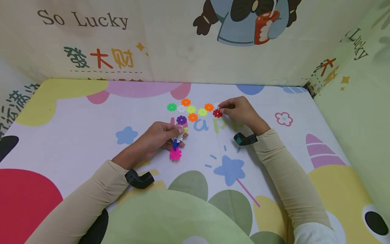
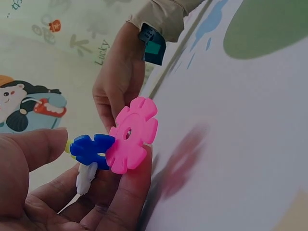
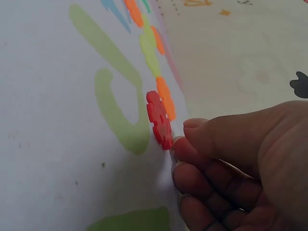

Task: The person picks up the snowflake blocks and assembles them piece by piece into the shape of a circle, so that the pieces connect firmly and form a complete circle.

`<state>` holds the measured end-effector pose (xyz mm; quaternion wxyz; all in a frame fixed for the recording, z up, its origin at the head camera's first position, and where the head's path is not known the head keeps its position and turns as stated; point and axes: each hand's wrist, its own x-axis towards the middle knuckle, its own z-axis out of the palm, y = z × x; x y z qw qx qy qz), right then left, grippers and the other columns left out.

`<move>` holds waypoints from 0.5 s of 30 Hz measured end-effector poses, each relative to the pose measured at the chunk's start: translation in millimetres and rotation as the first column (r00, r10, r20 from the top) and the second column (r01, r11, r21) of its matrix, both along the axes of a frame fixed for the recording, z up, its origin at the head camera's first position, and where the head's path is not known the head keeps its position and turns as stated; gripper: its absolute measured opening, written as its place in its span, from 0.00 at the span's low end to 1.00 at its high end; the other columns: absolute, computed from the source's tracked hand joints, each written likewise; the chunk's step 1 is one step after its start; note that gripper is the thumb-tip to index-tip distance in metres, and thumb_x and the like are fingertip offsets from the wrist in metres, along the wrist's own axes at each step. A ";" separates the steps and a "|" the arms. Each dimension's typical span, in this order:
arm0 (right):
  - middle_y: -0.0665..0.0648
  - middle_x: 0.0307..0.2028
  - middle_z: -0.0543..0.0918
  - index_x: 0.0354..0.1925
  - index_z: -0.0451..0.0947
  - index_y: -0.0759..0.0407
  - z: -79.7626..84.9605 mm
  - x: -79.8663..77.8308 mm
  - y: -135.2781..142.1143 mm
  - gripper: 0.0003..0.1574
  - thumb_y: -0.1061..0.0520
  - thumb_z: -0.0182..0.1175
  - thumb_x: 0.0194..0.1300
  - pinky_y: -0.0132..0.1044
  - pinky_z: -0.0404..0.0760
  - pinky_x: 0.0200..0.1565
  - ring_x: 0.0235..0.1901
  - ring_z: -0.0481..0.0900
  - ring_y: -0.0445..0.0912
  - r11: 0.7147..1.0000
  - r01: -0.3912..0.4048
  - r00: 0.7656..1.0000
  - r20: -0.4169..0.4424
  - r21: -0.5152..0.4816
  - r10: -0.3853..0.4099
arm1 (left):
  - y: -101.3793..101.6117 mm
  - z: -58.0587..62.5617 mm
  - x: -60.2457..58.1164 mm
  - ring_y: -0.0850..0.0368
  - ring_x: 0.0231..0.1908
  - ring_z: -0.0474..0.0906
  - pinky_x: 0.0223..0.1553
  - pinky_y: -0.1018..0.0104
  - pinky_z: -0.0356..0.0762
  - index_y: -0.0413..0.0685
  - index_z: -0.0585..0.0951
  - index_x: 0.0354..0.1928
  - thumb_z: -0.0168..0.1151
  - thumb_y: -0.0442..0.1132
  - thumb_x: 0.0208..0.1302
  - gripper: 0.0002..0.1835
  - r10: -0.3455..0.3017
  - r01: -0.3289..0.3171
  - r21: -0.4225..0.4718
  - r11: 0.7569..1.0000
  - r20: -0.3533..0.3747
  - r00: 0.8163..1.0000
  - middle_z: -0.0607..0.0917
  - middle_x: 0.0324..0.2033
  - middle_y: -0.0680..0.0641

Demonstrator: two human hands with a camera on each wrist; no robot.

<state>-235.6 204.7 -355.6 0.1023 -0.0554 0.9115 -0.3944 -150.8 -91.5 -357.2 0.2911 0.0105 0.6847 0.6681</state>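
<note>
Head view: four-piece flower-disc chain (image 2: 115,153) (pink, blue, white, yellow) looks joined, pinched in L hand (image 1: 164,134) just above table (image 1: 131,115); approx. 10 other discs (image 1: 191,109) are left unattached. R hand's (image 1: 242,110) fingertips are placed beside red disc (image 1: 217,113); grip can't be told. Chain's brightly coloured, slotted; pink disc's (image 2: 137,139) pierced centrally.

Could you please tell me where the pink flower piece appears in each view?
Head: the pink flower piece, slightly left of centre, below the middle.
Left wrist: the pink flower piece, left of and below centre, beside a blue piece.
Right wrist: not in it.
Shared landmark: the right hand, in all three.
</note>
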 end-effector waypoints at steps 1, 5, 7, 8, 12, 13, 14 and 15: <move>0.58 0.45 0.84 0.47 0.84 0.60 -0.5 -0.2 -0.2 0.12 0.59 0.63 0.66 0.40 0.76 0.45 0.44 0.76 0.49 1.000 -0.006 1.000 -0.004 0.014 0.006 | 0.0 0.0 0.0 0.53 0.34 0.86 0.26 0.66 0.81 0.34 0.79 0.56 0.60 0.38 0.70 0.17 -0.001 0.001 -0.001 1.000 -0.001 1.000 0.86 0.45 0.41; 0.60 0.43 0.84 0.48 0.84 0.62 -3.0 -1.1 -1.2 0.14 0.60 0.65 0.64 0.41 0.76 0.46 0.44 0.78 0.51 0.998 -0.045 0.998 -0.034 0.038 0.046 | 0.3 -0.1 -0.1 0.53 0.34 0.86 0.26 0.66 0.81 0.34 0.79 0.56 0.59 0.37 0.70 0.17 -0.001 0.001 -0.002 1.000 -0.002 1.000 0.86 0.45 0.41; 0.60 0.44 0.84 0.49 0.83 0.63 -3.4 -1.0 -2.9 0.15 0.61 0.65 0.64 0.41 0.76 0.47 0.44 0.78 0.51 0.996 -0.068 0.996 -0.048 0.056 0.071 | 0.5 -0.1 -0.1 0.54 0.34 0.86 0.26 0.67 0.81 0.34 0.79 0.56 0.59 0.37 0.70 0.17 -0.001 0.001 -0.004 1.000 -0.002 1.000 0.86 0.45 0.41; 0.60 0.44 0.84 0.50 0.82 0.64 -3.2 -0.6 -4.1 0.16 0.61 0.65 0.63 0.42 0.76 0.48 0.44 0.78 0.51 0.995 -0.080 0.995 -0.052 0.066 0.084 | 0.5 -0.1 -0.1 0.54 0.34 0.86 0.26 0.67 0.81 0.34 0.79 0.56 0.59 0.37 0.70 0.17 -0.001 0.001 -0.006 1.000 -0.001 1.000 0.86 0.45 0.41; 0.60 0.44 0.82 0.51 0.82 0.63 0.1 2.4 -10.1 0.17 0.61 0.64 0.63 0.42 0.76 0.46 0.43 0.76 0.51 0.988 -0.092 0.994 -0.041 0.125 0.098 | 0.6 -0.8 0.0 0.53 0.34 0.86 0.26 0.66 0.81 0.35 0.79 0.56 0.59 0.38 0.70 0.17 -0.004 0.004 -0.015 1.000 0.010 1.000 0.86 0.45 0.41; 0.60 0.44 0.81 0.51 0.82 0.63 0.8 3.1 -11.2 0.17 0.61 0.64 0.63 0.42 0.76 0.45 0.42 0.76 0.52 0.986 -0.096 0.994 -0.039 0.140 0.102 | 0.7 -1.0 0.0 0.53 0.34 0.86 0.26 0.66 0.81 0.35 0.79 0.56 0.59 0.38 0.70 0.17 -0.004 0.004 -0.018 1.000 0.012 1.000 0.86 0.45 0.41; 0.60 0.44 0.80 0.51 0.82 0.63 1.6 3.7 -12.3 0.17 0.60 0.64 0.64 0.41 0.76 0.44 0.42 0.75 0.52 0.983 -0.098 0.994 -0.035 0.153 0.105 | 0.7 -1.2 0.0 0.53 0.34 0.86 0.26 0.66 0.81 0.36 0.79 0.56 0.59 0.38 0.70 0.17 -0.005 0.006 -0.021 1.000 0.015 1.000 0.86 0.45 0.41; 0.60 0.43 0.80 0.51 0.82 0.62 2.1 4.2 -12.9 0.17 0.60 0.64 0.64 0.41 0.75 0.43 0.41 0.74 0.52 0.982 -0.099 0.994 -0.030 0.163 0.105 | 0.8 -1.4 0.1 0.53 0.35 0.86 0.26 0.66 0.81 0.36 0.79 0.56 0.59 0.38 0.70 0.17 -0.006 0.007 -0.023 1.000 0.017 1.000 0.86 0.45 0.41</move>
